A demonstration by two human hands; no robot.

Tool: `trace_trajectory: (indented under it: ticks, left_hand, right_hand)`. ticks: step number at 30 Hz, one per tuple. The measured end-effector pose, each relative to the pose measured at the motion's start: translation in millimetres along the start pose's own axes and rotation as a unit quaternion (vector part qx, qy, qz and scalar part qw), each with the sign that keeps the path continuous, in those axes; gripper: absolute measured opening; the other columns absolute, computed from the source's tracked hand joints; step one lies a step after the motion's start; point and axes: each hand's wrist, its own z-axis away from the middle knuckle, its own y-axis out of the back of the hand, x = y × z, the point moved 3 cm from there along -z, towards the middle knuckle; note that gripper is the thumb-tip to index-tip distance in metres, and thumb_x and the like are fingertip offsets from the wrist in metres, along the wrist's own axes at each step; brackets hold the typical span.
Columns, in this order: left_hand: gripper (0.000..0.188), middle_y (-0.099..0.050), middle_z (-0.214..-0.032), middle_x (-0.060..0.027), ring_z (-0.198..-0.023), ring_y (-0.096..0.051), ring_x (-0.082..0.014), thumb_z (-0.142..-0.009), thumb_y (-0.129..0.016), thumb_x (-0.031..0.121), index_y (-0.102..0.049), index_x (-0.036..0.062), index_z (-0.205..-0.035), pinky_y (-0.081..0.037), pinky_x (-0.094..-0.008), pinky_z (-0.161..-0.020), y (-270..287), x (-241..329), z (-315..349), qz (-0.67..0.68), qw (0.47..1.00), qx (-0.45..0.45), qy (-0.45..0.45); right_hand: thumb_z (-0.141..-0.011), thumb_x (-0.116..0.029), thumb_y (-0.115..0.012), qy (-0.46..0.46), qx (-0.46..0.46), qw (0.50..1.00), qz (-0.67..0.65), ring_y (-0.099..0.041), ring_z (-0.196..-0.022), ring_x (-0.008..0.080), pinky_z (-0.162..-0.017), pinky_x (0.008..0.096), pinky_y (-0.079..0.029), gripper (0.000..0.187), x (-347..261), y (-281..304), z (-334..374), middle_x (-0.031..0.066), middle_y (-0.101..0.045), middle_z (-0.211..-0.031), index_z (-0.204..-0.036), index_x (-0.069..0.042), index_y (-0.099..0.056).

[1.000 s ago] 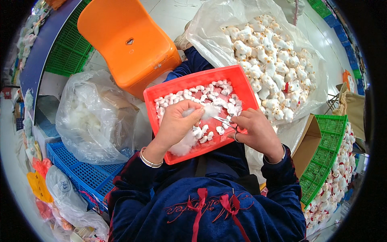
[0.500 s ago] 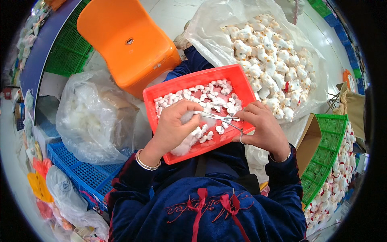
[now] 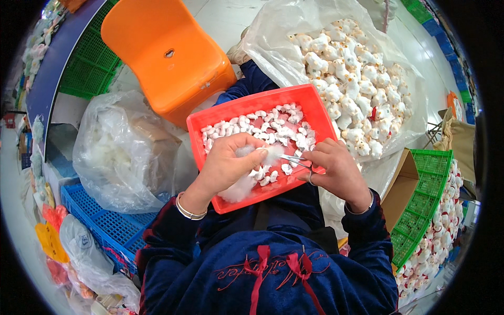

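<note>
Pointing left and slightly away over the red tray (image 3: 247, 106), metal tool (image 3: 294, 159) with slanting long axis, right hand (image 3: 336, 169) with fingers clamped on its handles, left hand (image 3: 230, 161) with fingers pinched on fluff (image 3: 274, 154), tip now hidden there, less metal showing than before.

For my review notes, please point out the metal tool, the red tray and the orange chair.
Metal tool (image 3: 290, 158): head view, on its shaft.
Red tray (image 3: 248, 106): head view, on its far wall.
Orange chair (image 3: 170, 68): head view, on the surface just below the heart-shaped hole.
</note>
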Motion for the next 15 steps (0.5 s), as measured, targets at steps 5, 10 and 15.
trace_trajectory:
  ticks: [5, 10, 15]
  left_hand:
    - [0.009, -0.062, -0.073, 0.0012, -0.060, -0.051, -0.0030, -0.094, -0.069, 0.012, -0.065, 0.0046, -0.096, -0.041, -0.0191, -0.056, 7, -17, -7, 0.018, 0.999, 0.049, 0.014]
    - [0.010, -0.061, -0.075, 0.0015, -0.061, -0.050, -0.0030, -0.094, -0.069, 0.013, -0.065, 0.0044, -0.097, -0.040, -0.0201, -0.056, 7, -22, -8, 0.111, 0.991, 0.072, 0.034]
    - [0.013, -0.062, -0.075, 0.0018, -0.064, -0.051, -0.0030, -0.095, -0.070, 0.014, -0.067, 0.0023, -0.100, -0.041, -0.0197, -0.057, 3, -18, -7, 0.145, 0.988, 0.055, 0.025]
  right_hand:
    - [-0.067, -0.018, -0.081, 0.008, 0.052, 0.997, 0.059, -0.058, -0.099, 0.0316, -0.084, 0.0408, -0.046, 0.045, 4, 11, 4, 0.0108, -0.063, -0.097, -0.109, -0.006, -0.070]
    - [-0.066, -0.017, -0.083, 0.018, 0.092, 0.992, 0.084, -0.057, -0.102, 0.0316, -0.086, 0.0415, -0.045, 0.052, -18, 20, 2, 0.0094, -0.062, -0.103, -0.114, -0.007, -0.069]
    - [-0.069, -0.018, -0.082, -0.019, 0.037, 0.993, 0.114, -0.058, -0.096, 0.0289, -0.081, 0.0417, -0.043, 0.046, -13, 11, 1, 0.0073, -0.063, -0.096, -0.112, -0.009, -0.070]
